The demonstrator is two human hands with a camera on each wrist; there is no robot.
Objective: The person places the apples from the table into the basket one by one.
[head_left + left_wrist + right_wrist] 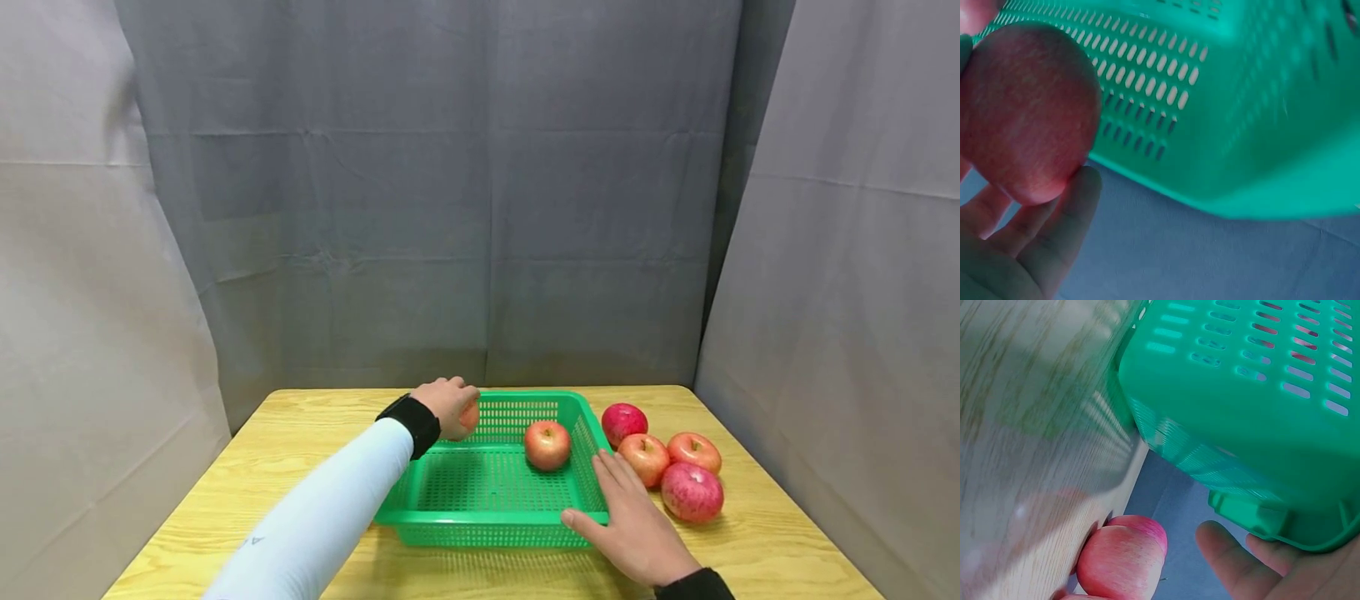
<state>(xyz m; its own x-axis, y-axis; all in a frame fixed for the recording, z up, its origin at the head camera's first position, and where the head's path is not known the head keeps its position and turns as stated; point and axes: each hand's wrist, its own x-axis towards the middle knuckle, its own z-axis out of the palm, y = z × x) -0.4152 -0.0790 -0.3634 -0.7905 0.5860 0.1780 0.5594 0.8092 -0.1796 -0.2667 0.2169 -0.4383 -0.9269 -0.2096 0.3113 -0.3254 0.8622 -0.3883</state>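
Observation:
My left hand [450,408] holds an apple [469,415] over the far left part of a green plastic basket [510,517]. In the left wrist view the red apple [1032,112] is large, with fingers [1063,231] curved under it, close to the slotted basket wall [1154,69]. Another apple [547,445] sits inside the basket, toward its right side. At the basket's near right corner lies my right hand [637,529], its fingers straight along the right rim and its thumb extended at the front rim. It holds no fruit.
Several apples stand grouped on the wooden table [787,533] just right of the basket, among them a dark pink one [692,492] and a paler one [644,459]. A grey curtain [420,208] hangs behind the table, with light curtains on both sides.

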